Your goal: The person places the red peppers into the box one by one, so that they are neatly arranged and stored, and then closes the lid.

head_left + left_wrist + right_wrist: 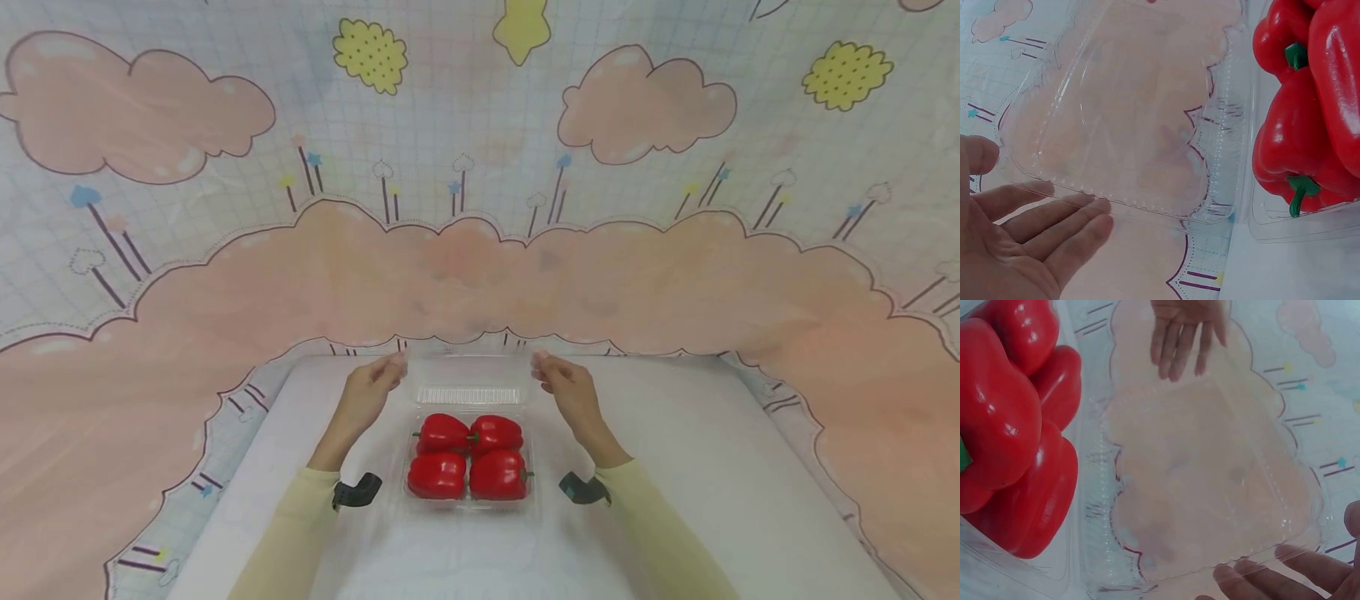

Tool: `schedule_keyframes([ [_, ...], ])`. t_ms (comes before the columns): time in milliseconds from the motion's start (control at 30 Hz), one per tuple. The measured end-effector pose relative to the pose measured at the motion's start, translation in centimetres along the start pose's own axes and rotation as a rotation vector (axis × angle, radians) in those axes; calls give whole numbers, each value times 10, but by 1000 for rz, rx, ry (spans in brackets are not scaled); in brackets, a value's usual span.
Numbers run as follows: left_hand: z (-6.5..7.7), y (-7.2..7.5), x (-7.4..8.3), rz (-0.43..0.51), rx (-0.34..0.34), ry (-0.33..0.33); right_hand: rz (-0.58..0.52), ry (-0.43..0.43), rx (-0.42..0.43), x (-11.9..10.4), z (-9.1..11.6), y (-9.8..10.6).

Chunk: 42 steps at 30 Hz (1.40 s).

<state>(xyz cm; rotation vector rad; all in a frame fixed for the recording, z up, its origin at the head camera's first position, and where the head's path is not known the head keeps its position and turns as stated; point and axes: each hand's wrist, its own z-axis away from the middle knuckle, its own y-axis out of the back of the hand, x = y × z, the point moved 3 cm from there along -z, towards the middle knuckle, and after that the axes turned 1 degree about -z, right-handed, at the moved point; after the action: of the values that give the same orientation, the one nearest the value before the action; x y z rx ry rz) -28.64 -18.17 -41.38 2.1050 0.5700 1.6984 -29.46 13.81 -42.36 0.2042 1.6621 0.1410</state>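
Several red bell peppers (498, 474) with green stems sit in a clear plastic clamshell box (469, 505). Its transparent lid (1141, 112) is hinged at the far side and stands raised, tilted back. At the lid's left side is my left hand (372, 387); its nearly straight fingers touch the edge and the thumb (982, 154) is near the corner. Opposite, my right hand (567, 390) has its fingertips (1225, 574) along the lid's right edge, with the thumb (1352, 519) apart from them. Neither hand touches the peppers.
The box stands on a white table (660, 467). Behind it hangs a patterned cloth (480, 275) with clouds and stars, which shows through the lid. A dark wrist camera (358, 490) is worn on the left wrist, another camera (583, 488) on the right.
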Motion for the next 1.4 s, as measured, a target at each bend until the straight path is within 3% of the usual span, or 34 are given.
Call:
schedule_keyframes([
  [233, 1, -4, -3, 9, -28, 46, 59, -26, 15, 5, 2, -1],
  [500, 6, -6, -2, -68, -85, 82, 83, -69, -17, 10, 6, -2],
  [933, 16, -15, -8, -29, -170, 62, 71, -59, -90, 25, 8, -2],
  [1400, 18, -24, -22, 30, -177, 13, 42, -34, -129, 39, 8, -3],
])
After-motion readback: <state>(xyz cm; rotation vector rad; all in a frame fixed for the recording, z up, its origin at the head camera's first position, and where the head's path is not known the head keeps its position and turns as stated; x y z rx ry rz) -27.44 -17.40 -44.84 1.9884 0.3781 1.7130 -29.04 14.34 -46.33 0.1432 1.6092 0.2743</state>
